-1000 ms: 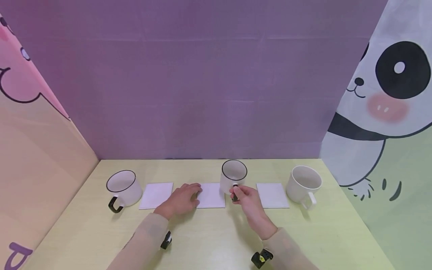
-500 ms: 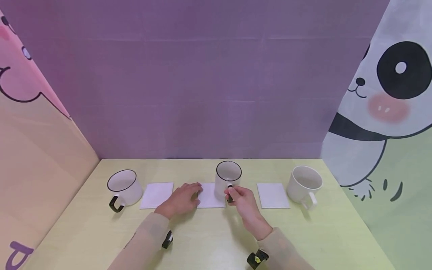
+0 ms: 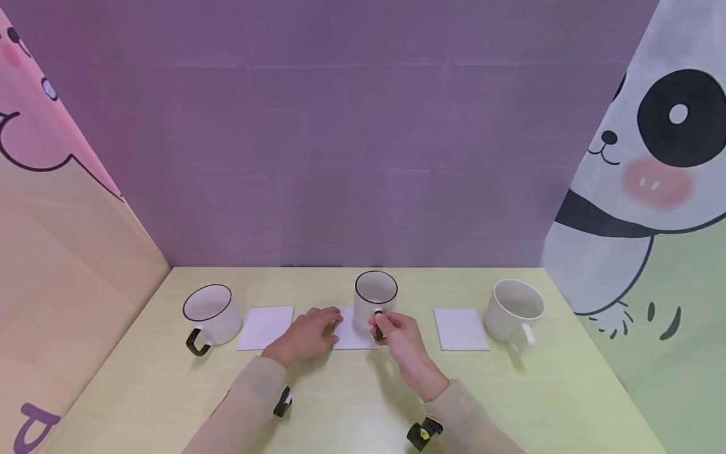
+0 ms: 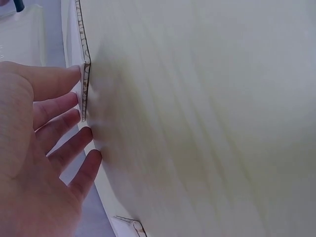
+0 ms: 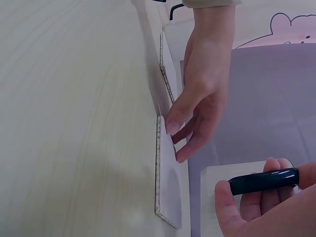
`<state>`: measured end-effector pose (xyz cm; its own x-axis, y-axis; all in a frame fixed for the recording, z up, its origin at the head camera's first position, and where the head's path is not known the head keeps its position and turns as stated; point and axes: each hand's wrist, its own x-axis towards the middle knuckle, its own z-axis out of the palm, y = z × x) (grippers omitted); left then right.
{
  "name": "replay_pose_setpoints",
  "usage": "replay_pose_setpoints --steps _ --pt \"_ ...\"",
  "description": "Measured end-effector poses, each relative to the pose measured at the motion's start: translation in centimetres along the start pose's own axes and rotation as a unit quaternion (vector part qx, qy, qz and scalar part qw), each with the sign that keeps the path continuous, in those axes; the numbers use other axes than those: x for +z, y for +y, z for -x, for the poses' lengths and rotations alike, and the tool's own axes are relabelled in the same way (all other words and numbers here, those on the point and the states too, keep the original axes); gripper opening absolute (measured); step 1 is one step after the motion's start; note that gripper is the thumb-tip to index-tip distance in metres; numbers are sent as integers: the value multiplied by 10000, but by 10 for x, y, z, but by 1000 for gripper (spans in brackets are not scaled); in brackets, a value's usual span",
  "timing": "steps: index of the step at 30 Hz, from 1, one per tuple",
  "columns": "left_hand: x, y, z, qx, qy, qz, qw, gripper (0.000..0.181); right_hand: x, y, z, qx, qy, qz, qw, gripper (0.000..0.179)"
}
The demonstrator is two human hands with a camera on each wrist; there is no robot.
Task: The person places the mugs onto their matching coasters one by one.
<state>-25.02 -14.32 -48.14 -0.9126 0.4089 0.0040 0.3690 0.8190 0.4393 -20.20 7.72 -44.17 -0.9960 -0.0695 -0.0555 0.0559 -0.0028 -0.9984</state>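
In the head view my right hand [image 3: 405, 350] pinches the black handle of a white mug [image 3: 364, 312] with a dark rim. The mug is upright over the middle white square board [image 3: 347, 338]. A gap shows between the mug's base and the board [image 5: 169, 190] in the right wrist view. My left hand [image 3: 303, 337] rests at the left side of that board. Its thumb and fingers are fairly straight, with the thumb tip at the board's corrugated edge [image 4: 86, 94] in the left wrist view.
At the left stands another black-handled white mug [image 3: 218, 325], beside a white square board [image 3: 265, 326]. On the right are a third board [image 3: 461, 330] and an all-white mug [image 3: 505, 318]. A purple cloth [image 3: 357, 157] hangs behind the table.
My right hand has carried the mug leftward, from the middle board's right edge to over its right part. The left hand has stayed in place at the board.
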Motion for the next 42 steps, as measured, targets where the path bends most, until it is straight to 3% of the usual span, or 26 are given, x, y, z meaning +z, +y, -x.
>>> replay_pose_setpoints --steps 42 --pt "2 -3 -1 80 226 158 9996 33 27 4 -16 325 -22 -74 9994 27"
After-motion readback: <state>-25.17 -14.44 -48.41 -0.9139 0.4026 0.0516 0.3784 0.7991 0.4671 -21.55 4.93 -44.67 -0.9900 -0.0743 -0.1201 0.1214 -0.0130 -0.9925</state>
